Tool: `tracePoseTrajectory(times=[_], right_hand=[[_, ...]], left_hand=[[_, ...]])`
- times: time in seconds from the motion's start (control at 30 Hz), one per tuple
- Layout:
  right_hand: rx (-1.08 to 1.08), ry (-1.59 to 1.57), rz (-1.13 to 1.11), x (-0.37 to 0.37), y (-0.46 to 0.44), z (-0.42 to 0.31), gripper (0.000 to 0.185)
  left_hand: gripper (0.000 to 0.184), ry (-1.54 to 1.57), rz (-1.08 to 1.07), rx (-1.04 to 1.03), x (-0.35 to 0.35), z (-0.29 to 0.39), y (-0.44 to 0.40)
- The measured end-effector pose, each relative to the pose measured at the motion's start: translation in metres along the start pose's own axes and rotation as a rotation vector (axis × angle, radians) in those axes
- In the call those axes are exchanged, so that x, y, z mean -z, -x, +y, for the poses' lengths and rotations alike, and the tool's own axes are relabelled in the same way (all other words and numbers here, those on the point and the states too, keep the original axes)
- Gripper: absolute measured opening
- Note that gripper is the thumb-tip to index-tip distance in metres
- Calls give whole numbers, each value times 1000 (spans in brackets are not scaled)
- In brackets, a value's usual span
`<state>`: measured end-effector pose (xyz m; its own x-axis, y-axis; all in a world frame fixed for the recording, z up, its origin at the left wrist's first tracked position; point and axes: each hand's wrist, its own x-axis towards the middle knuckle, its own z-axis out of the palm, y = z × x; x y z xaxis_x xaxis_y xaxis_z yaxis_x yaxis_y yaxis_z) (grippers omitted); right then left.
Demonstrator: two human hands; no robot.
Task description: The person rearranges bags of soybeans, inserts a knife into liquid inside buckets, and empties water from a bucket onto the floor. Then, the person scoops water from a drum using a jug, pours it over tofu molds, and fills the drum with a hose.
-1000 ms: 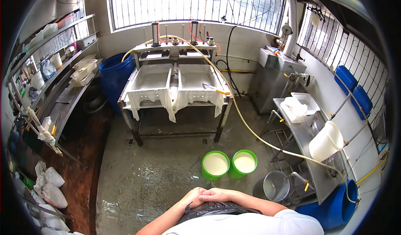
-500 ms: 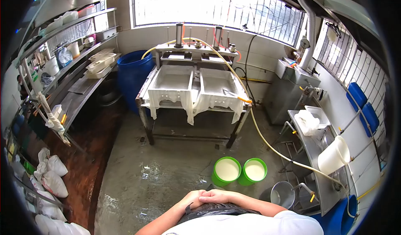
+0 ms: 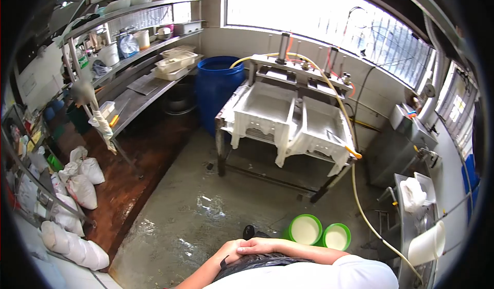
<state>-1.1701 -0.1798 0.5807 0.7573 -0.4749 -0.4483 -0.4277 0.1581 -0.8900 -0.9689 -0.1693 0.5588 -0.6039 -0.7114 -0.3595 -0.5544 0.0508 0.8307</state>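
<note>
My left hand (image 3: 230, 251) and my right hand (image 3: 257, 245) are clasped together at my waist, in front of a black apron (image 3: 257, 262). The right hand lies over the left one, and part of the left hand's fingers is hidden. Both hands are closed and no object shows in them. A dark band circles my left wrist. Just beyond my right forearm, two green buckets stand on the wet floor. The nearer-to-centre green bucket (image 3: 305, 230) and the other green bucket (image 3: 336, 236) both hold a pale, creamy liquid.
Ahead stands a metal press table (image 3: 221, 150) with two cloth-lined moulds (image 3: 267, 104). A yellowish hose (image 3: 363, 206) runs from a blue barrel (image 3: 218, 98) over it to the right. Steel shelving (image 3: 139, 91) and white sacks (image 3: 82, 191) are at left, a steel counter (image 3: 406, 222) at right.
My view has turned to the left, so the press table, buckets and shelving appear farther right. A dark shoe tip now shows beyond my hands, which stay clasped.
</note>
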Motion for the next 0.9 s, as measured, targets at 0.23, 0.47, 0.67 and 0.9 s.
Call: tracePoseTrajectory(times=[0.23, 0.47, 0.67, 0.9], right_hand=[[102, 97, -174, 105, -96, -37, 68], [153, 193, -210, 211, -158, -74, 70], [217, 98, -163, 264, -198, -82, 62], [255, 71, -126, 328, -266, -105, 58]], left_hand=[[46, 93, 207, 193, 100, 12, -40], [41, -54, 248, 150, 196, 15, -115], [43, 17, 271, 209, 254, 16, -157], [35, 144, 238, 160, 335, -22, -208]])
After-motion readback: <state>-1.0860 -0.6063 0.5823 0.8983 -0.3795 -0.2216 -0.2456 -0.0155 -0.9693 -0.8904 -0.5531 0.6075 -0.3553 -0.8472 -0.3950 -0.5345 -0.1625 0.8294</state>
